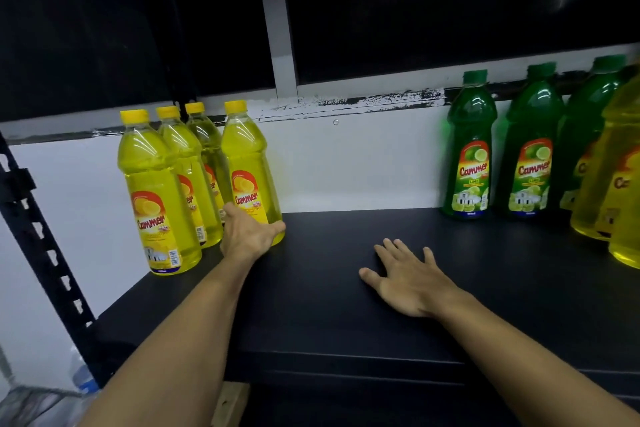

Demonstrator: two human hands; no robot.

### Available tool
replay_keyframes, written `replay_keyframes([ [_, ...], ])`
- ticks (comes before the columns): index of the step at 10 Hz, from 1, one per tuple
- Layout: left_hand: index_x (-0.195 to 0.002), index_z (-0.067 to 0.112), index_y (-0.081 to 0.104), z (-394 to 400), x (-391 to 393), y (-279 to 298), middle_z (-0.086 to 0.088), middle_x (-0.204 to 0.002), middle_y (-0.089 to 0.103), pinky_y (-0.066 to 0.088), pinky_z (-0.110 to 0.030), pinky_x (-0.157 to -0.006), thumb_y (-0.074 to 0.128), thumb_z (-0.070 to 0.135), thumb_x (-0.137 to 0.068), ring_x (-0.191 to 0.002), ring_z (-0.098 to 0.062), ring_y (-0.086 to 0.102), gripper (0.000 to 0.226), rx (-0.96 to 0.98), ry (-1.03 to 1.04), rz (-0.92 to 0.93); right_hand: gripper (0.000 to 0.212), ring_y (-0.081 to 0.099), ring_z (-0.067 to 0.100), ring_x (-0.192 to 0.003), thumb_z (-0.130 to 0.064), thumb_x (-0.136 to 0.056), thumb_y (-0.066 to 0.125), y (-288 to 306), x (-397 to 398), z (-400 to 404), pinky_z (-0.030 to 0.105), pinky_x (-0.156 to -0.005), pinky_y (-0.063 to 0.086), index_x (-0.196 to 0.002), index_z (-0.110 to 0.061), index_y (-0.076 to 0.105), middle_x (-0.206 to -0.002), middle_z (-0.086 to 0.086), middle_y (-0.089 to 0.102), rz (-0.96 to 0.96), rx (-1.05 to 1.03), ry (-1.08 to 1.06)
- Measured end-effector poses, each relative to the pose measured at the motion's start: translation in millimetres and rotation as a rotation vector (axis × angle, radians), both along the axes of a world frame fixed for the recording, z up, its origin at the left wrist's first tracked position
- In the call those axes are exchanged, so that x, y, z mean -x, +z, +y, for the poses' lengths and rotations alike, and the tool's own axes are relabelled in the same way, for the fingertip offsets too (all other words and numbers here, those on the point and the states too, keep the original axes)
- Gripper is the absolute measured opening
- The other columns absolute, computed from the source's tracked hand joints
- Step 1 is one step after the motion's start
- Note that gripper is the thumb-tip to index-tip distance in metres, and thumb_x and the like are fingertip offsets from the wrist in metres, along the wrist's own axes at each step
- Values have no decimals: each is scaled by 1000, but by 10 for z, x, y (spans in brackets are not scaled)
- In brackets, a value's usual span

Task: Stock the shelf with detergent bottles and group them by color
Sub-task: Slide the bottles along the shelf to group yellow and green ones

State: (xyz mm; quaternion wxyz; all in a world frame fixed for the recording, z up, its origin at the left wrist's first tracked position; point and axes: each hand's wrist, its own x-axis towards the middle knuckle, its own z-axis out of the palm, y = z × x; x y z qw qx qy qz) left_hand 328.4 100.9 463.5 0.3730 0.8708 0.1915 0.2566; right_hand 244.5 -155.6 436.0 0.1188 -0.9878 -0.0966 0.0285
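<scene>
Yellow bottles (pixel 207 180) stand grouped mid-left, green bottles (pixel 512 146) upper right, yet seemingly two yellow strays (pixel 609 177) remain beside them; left hand (pixel 247 236) grips one yellow base, right hand (pixel 408 279) rests spread.

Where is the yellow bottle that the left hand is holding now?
In the head view, the held yellow bottle stands at the left of the black shelf, rightmost of four yellow bottles, gripped low by the left hand.

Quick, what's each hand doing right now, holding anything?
Left hand: grips the base of the rightmost yellow bottle in the left group.
Right hand: open, fingers spread flat on the black shelf, holding nothing.
</scene>
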Motion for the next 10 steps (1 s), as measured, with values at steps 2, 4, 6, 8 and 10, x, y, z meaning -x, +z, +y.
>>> replay_keyframes([
  [2,-138,11,25,54,-328,-25,-16,-129,43,50,-48,-86,84,46,-69,-115,-37,49,97,23,54,11,74,-13,11,-147,-63,-96,16,-12,-16,15,49,-118,-11,-156,-21,4,-162,-4,-7,3,9,-11],
  [4,-143,11,23,60,-466,-71,-17,-133,43,47,-49,-91,81,43,-75,-120,-38,47,95,31,68,-16,73,-13,9,-147,-64,-96,16,-13,-25,15,48,-118,-11,-156,-23,5,-162,-6,-8,4,7,-16],
  [6,-139,6,28,68,-556,-83,-16,-133,46,47,-49,-93,81,44,-75,-121,-37,48,92,57,76,-3,73,-13,8,-147,-64,-96,17,-10,-13,13,47,-118,-11,-155,-23,6,-162,-7,-8,2,-1,-17],
  [8,-138,6,30,66,-627,-87,-16,-133,46,47,-48,-94,80,44,-77,-123,-37,47,87,47,83,-12,72,-13,7,-147,-63,-96,18,5,-1,18,46,-118,-10,-155,-24,6,-162,-8,-7,-3,-10,-19],
  [10,-138,6,31,83,-660,-109,-16,-133,46,47,-49,-94,79,47,-76,-124,-37,47,89,27,68,-22,72,-13,7,-147,-63,-96,18,15,10,15,46,-118,-10,-155,-24,6,-162,-7,-7,-5,-10,-20],
])
